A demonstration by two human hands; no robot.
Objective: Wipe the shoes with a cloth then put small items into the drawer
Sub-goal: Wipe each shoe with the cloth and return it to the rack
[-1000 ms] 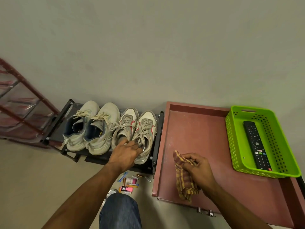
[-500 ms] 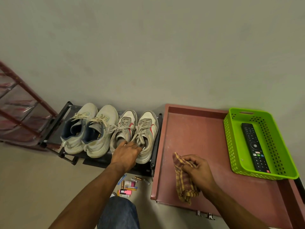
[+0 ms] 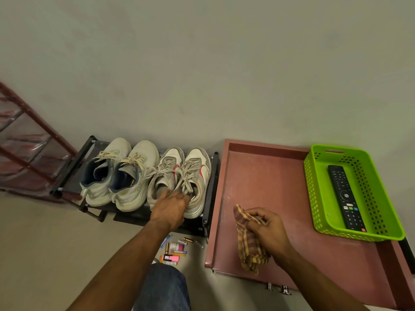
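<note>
Two pairs of shoes stand on a low black rack by the wall: white sneakers on the left, grey-and-red sneakers on the right. My left hand lies over the heels of the grey-and-red pair, thumb in the left shoe's opening and fingers in the right one's, gripping both. My right hand holds a bunched red-and-yellow checked cloth above the open red-brown drawer. Small items, among them batteries and a pink eraser, lie on the floor below the rack.
A green plastic basket holding a black remote sits in the drawer's right half. A red metal rack stands at the far left. My knee in jeans is at the bottom centre, near the small items.
My left hand has slid a little further onto the grey-and-red shoes, its fingers going into their openings. My right hand with the cloth has stayed over the drawer.
</note>
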